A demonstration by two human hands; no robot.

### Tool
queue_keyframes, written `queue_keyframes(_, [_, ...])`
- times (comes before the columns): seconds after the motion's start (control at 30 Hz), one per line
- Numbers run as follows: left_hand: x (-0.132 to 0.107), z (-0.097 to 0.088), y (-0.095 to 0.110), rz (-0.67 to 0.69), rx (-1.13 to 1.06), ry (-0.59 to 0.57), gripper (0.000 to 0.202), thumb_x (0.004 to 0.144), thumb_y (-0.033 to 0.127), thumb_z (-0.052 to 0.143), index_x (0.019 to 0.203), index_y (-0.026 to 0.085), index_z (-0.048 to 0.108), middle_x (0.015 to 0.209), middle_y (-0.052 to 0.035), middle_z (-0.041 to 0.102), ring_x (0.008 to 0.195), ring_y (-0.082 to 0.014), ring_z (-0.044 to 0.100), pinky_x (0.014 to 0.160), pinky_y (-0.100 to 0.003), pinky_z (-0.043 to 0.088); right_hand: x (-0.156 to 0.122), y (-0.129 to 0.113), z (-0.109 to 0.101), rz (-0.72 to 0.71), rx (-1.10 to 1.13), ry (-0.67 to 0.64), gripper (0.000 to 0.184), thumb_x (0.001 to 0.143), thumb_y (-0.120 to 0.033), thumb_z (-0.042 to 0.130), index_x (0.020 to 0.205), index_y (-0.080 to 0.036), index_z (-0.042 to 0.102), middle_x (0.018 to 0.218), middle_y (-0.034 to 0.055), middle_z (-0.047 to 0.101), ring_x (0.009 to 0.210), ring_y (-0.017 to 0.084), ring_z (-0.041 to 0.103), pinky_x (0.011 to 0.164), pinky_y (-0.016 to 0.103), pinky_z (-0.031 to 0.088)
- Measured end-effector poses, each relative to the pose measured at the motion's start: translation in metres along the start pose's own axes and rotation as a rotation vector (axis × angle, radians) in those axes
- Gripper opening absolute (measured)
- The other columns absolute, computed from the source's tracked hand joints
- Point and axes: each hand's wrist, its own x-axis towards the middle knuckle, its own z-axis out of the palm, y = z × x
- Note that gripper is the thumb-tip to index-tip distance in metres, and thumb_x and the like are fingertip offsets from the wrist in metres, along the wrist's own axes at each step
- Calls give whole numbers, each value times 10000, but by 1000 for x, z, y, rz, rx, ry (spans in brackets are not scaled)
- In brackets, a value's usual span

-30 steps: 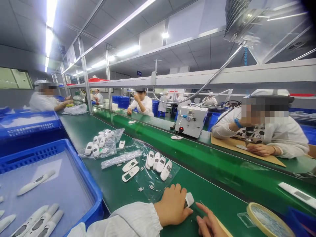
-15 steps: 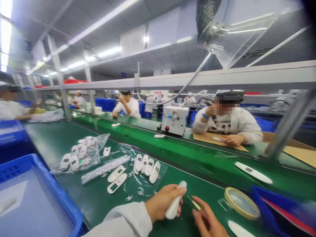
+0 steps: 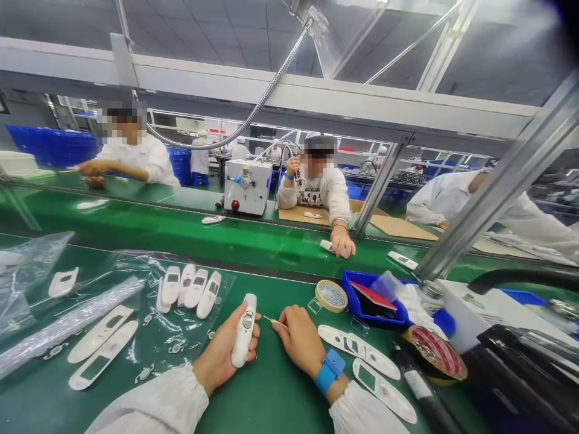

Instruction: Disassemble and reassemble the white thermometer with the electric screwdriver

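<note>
My left hand (image 3: 222, 355) is wrapped round a white thermometer-shaped device (image 3: 244, 329), held upright over the green bench top (image 3: 262, 398). Just right of it, my right hand (image 3: 299, 337), with a blue wristband, pinches a thin pale stick (image 3: 272, 321) whose tip points at the device. Three similar white devices (image 3: 190, 290) lie on clear plastic film left of my hands. Flat white shell halves (image 3: 96, 346) lie at the lower left, and two more shell halves (image 3: 364, 358) lie right of my right wrist.
A tape roll (image 3: 331, 295) and a small blue tray (image 3: 368, 298) sit behind my right hand. Black equipment (image 3: 520, 367) fills the right corner. Across the green conveyor (image 3: 190, 232), a white machine (image 3: 246, 187) stands between seated workers in white; one worker's hand (image 3: 342, 246) rests on the belt.
The view swung right and down. My left hand lifted the white device off the bench and turned it upright. My right hand closed on the thin stick beside it.
</note>
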Motion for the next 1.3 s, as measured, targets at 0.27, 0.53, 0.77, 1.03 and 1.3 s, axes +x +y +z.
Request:
queue_keyframes(0.27, [1, 6, -2, 42, 46, 8, 451, 784, 504, 494, 1082, 165, 488, 588, 3, 503, 419, -90, 408, 358, -199, 343, -16, -9, -7, 45, 478, 1, 257, 906, -357, 301, 923, -203, 506, 745, 3, 561, 645, 128, 514, 600, 234, 374])
queue_keyframes(0.53, [1, 9, -10, 82, 174, -7, 477, 766, 489, 539, 1093, 145, 493, 559, 17, 481, 414, -73, 385, 348, -173, 302, -24, -22, -11, 2, 438, -40, 250, 893, -352, 340, 865, -229, 556, 751, -12, 606, 650, 123, 535, 589, 217, 342])
queue_keyframes(0.77, [2, 11, -16, 100, 248, -6, 522, 776, 505, 514, 1136, 131, 460, 523, 27, 468, 406, -75, 389, 349, -169, 313, -24, -22, -13, 44, 413, -42, 200, 876, -319, 377, 789, -221, 527, 703, -35, 616, 580, 104, 517, 558, 204, 309])
queue_keyframes(1.03, [1, 12, -18, 202, 480, -9, 542, 753, 533, 524, 1112, 135, 441, 511, 47, 463, 384, -73, 382, 334, -167, 310, -25, -22, -17, -21, 370, 16, 188, 854, -275, 404, 724, -211, 525, 659, -35, 594, 589, 97, 513, 559, 198, 296])
queue_keyframes(1.3, [-5, 16, -15, 28, 294, -77, 435, 676, 549, 608, 831, 163, 481, 501, 42, 456, 355, -40, 297, 316, -152, 248, -23, -19, -12, -58, 573, 43, 130, 818, -241, 440, 720, -199, 515, 668, -36, 612, 563, 79, 509, 545, 176, 324])
